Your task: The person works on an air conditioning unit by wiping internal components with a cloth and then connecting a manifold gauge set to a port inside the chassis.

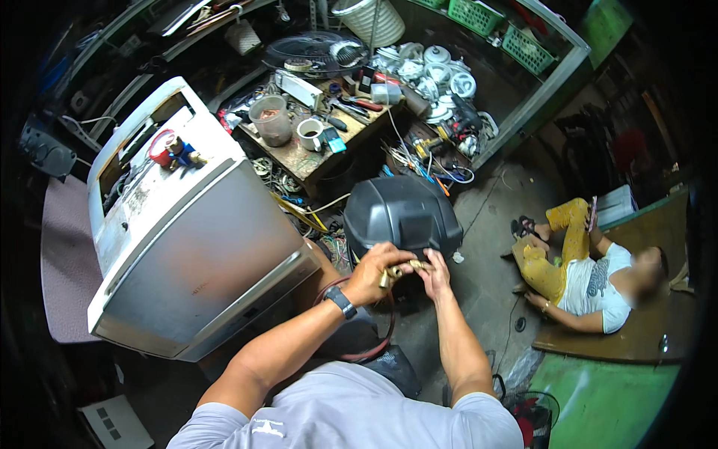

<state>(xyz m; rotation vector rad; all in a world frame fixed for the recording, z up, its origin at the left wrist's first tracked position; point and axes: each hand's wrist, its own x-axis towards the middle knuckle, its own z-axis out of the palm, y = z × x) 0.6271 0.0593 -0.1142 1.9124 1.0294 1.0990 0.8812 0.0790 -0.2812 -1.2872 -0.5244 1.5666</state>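
In front of me, my left hand (366, 278), with a dark watch on its wrist, is closed around a brass fitting (386, 279). A dark red hose (391, 323) loops below that hand; where it joins the fitting is hard to make out. My right hand (436, 277) pinches a small brass piece (416, 265) between thumb and fingers, close to the left fingertips. Just beyond both hands rests a black plastic box (400, 213). To the left, a gauge with a red rim (160, 148) and a blue valve body (181, 153) lies on a large whitish appliance (209, 262).
A cluttered wooden workbench (299, 161) bears a plastic tub (271, 123), tape roll and hand tools. Silvery metal parts (437, 71) and a yellow drill (428, 144) lie beyond. At right, a person in yellow trousers (550, 266) reclines on a brown board (643, 329).
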